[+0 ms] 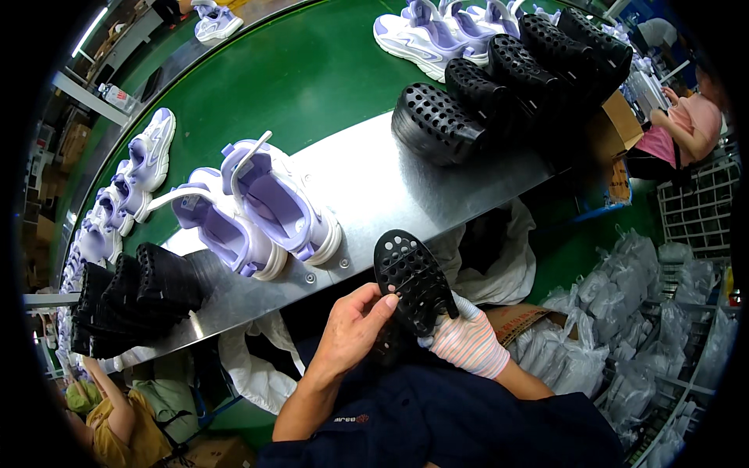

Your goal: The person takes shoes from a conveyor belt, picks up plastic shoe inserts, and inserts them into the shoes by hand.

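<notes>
Over my lap, just off the near edge of the metal bench, I hold a black plastic shoe tree [409, 269] dotted with round holes. My right hand [470, 341], in a striped knit glove, is wrapped round its lower end. The bare left hand [353, 326] pinches its left edge between thumb and fingers. Part of a second dark, holed piece [386, 343] shows beneath, mostly hidden by shadow and my hands. Ahead to the left, two white-and-lilac sneakers, one [282, 204] beside the other [218, 226], stand on the bench with their tongues pulled up.
Black shoe trees stand in a row at right [441, 121] and at left [164, 281]. More sneakers line the green belt [312, 70] at far left [148, 160] and far right [417, 39]. Plastic-wrapped bundles [601, 312] lie right. Co-workers sit at right [686, 125] and lower left [125, 421].
</notes>
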Action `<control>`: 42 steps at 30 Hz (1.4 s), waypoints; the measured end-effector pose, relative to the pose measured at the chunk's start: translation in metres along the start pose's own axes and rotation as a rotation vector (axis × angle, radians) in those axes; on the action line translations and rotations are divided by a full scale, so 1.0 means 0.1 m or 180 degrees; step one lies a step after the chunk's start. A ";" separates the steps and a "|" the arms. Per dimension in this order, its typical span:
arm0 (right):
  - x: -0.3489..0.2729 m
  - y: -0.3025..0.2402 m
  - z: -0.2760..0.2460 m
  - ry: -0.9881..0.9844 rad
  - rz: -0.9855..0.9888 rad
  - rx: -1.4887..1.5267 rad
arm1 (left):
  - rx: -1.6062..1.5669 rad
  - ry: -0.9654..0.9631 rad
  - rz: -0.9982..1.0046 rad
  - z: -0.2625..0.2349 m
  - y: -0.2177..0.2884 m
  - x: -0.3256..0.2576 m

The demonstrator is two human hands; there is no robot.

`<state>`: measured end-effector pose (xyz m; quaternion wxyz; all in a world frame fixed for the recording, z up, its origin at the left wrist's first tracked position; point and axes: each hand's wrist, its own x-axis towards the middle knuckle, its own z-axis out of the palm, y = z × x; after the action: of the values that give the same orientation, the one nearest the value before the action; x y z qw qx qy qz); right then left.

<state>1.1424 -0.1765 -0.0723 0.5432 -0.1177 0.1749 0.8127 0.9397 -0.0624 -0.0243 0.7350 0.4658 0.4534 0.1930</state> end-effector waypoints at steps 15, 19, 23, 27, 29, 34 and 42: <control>-0.08 -0.10 -0.05 0.0050 -0.0337 -0.0072 | -0.0998 0.0864 0.0527 0.00 -0.01 -0.09; -0.05 -0.12 -0.28 0.0452 -0.0302 -0.0058 | -0.1429 0.1000 0.0272 0.09 0.13 -0.06; -0.08 -0.13 -0.14 0.0015 -0.0258 0.0241 | -0.1563 0.0890 0.0414 0.06 0.08 -0.06; -0.09 -0.15 -0.15 0.0230 -0.0302 0.0151 | -0.1565 0.0806 0.0440 0.10 0.12 -0.08; -0.08 -0.14 -0.09 0.0286 -0.0340 0.0037 | -0.1566 0.0789 0.0356 0.11 0.15 -0.08; -0.20 -0.09 0.07 0.1322 -0.1358 -0.3086 | -0.1681 0.0535 0.0218 0.11 0.13 -0.04; -0.09 -0.15 0.38 0.0851 -0.2916 -0.6134 | -0.2386 -0.0084 0.0608 0.22 0.05 -0.04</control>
<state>1.1597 -0.1628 -0.0364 0.4510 -0.6386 -0.5422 0.3080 0.9570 -0.0738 -0.0144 0.8387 0.2074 0.2966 0.4069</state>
